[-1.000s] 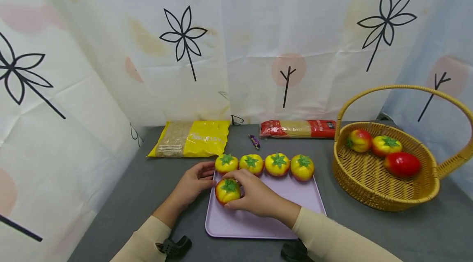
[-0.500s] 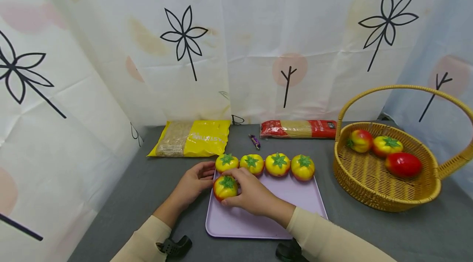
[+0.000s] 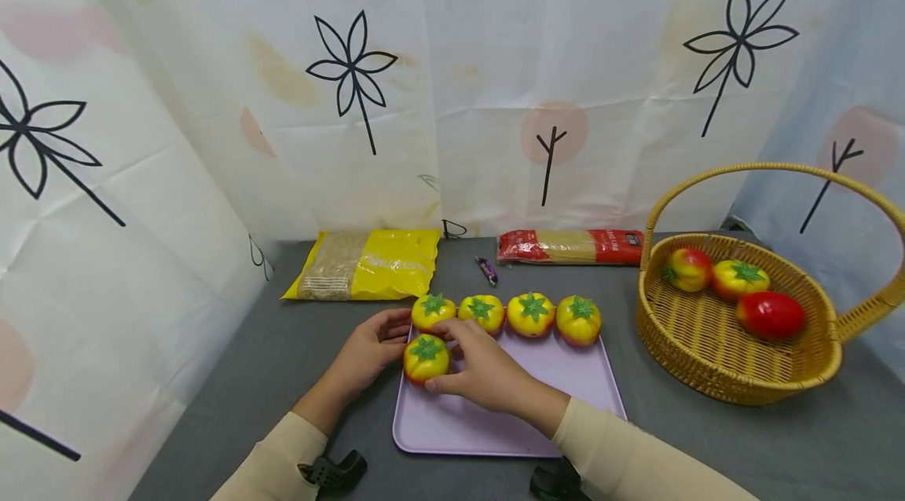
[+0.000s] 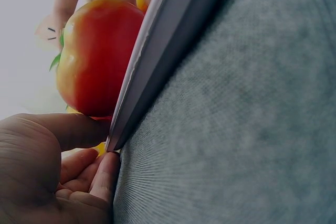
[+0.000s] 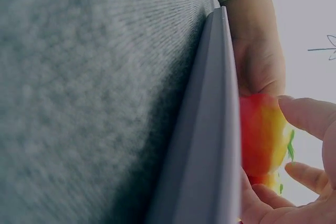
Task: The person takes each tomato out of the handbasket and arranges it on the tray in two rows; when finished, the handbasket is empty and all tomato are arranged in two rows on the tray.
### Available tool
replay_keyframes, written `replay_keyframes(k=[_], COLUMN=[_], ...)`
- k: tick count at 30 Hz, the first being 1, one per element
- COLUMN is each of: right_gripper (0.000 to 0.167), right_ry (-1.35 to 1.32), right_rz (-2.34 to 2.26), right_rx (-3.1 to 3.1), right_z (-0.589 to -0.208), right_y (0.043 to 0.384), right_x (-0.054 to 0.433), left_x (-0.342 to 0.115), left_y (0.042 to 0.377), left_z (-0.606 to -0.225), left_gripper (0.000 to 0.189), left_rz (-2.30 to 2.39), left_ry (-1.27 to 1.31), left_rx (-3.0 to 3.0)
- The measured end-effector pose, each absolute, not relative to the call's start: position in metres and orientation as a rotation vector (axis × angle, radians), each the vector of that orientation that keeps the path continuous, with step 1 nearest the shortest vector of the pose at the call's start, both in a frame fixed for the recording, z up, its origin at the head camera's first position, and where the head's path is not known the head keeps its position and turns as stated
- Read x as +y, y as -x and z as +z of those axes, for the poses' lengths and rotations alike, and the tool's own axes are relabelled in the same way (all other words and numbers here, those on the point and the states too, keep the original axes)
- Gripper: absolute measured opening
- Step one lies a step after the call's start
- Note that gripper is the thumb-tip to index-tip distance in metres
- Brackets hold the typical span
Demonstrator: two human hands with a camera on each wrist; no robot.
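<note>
A yellow-and-red, tomato-like fruit point(image 3: 426, 359) with a green leafy top sits at the left side of the lilac tray point(image 3: 488, 430). Around its right side curves my right hand point(image 3: 488, 371), thumb and fingers spread; in the right wrist view the thumb tip point(image 5: 289, 103) is close to the skin, contact unclear. My left hand point(image 3: 368, 352) pinches the tray's left edge, with the thumb point(image 4: 79, 129) on one side and fingers point(image 4: 106, 174) on the other. Several similar fruits point(image 3: 531, 315) line the tray's far edge.
A wicker basket point(image 3: 707, 375) with a tall handle stands at the right, holding several fruits, one of them red point(image 3: 771, 315). Behind the tray lie a yellow pasta bag point(image 3: 364, 265), a small purple-wrapped sweet point(image 3: 486, 272) and a red noodle packet point(image 3: 573, 246). A printed curtain point(image 3: 459, 77) encloses the table.
The nearer fruit has shifted left and slightly away across the tray. My right hand went a little left with it, then stayed almost in place. The left hand has not moved.
</note>
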State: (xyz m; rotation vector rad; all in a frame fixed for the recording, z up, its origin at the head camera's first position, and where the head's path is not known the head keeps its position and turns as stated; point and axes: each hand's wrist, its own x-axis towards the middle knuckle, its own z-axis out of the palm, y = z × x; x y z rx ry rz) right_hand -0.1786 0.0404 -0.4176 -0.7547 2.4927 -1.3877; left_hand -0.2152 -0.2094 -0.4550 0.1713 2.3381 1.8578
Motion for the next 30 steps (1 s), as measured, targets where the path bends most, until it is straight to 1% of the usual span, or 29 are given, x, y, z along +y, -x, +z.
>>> replay_keyframes(k=[7, 15, 24, 30], right_gripper=[0.07, 0.065, 0.063, 0.058], right_ry=[0.766, 0.792, 0.766, 0.762], right_rz=[-1.402, -1.514, -1.587, -1.644], right_rx=[2.462, 2.371, 2.422, 2.442], right_z=[-0.409, -0.401, -0.387, -0.381], right_y=[0.173, 0.171, 0.172, 0.176], right_x=[0.049, 0.066, 0.095, 0.117], left_x=[-0.211, -0.21, -0.209, -0.21], left_y=[0.216, 0.216, 0.217, 0.217], left_z=[-0.457, -0.458, -0.458, -0.459], left_gripper=[0.057, 0.058, 0.057, 0.051], left_rz=[1.839, 1.842, 1.851, 1.837], left_ry=[-0.167, -0.177, -0.171, -0.192], left_rx=[2.363, 2.362, 2.357, 2.376])
